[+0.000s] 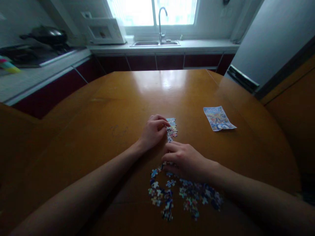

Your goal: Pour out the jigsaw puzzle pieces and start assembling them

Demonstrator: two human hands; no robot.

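A small joined strip of jigsaw pieces lies near the middle of a round wooden table. My left hand rests beside it with curled fingers, the fingertips pressed on the strip's left edge. Just below the strip, my right hand lies palm down, its fingers bent over the top of a scattered pile of loose puzzle pieces. Whether the right hand holds a piece is hidden.
A printed picture card lies on the table to the right. Behind the table run a counter with a sink and tap, a microwave, and a wok on the stove. A grey fridge stands at the right.
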